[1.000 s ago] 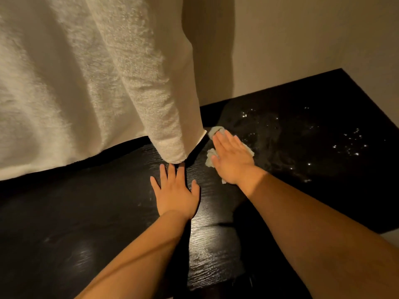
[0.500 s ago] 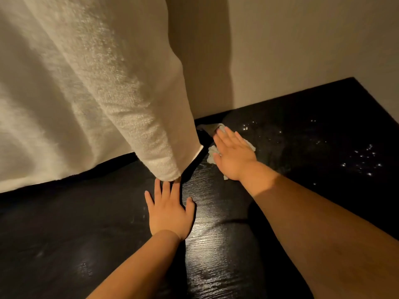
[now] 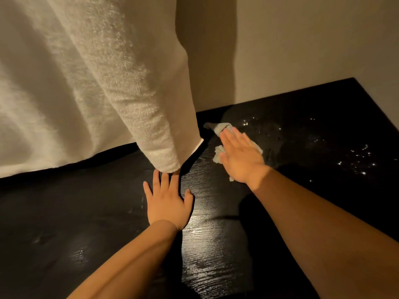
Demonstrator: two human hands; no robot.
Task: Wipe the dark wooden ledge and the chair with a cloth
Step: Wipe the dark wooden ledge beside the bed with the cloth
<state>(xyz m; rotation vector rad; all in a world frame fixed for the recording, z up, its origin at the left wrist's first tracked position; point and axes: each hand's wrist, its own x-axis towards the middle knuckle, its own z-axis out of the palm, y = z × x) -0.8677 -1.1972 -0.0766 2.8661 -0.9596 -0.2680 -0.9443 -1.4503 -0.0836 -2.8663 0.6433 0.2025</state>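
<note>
The dark wooden ledge (image 3: 90, 223) fills the lower half of the view, its grain shining under the light. My right hand (image 3: 240, 157) lies flat with straight fingers on a small pale cloth (image 3: 218, 154), pressing it onto the ledge near the back wall; cloth edges show beyond the fingertips and beside the thumb. My left hand (image 3: 167, 201) rests flat and spread on the bare wood, fingertips just under the hem of a hanging white curtain (image 3: 90, 87). No chair is in view.
The white curtain hangs over the back of the ledge at left, its folded end reaching down to the wood. Beige walls (image 3: 302, 44) meet in a corner behind. Water droplets (image 3: 358, 160) glisten on the ledge at right. The ledge's right edge runs diagonally.
My right hand and the cloth have slid slightly back and to the right along the ledge. The left hand stays planted under the curtain hem; the view has tilted a little.
</note>
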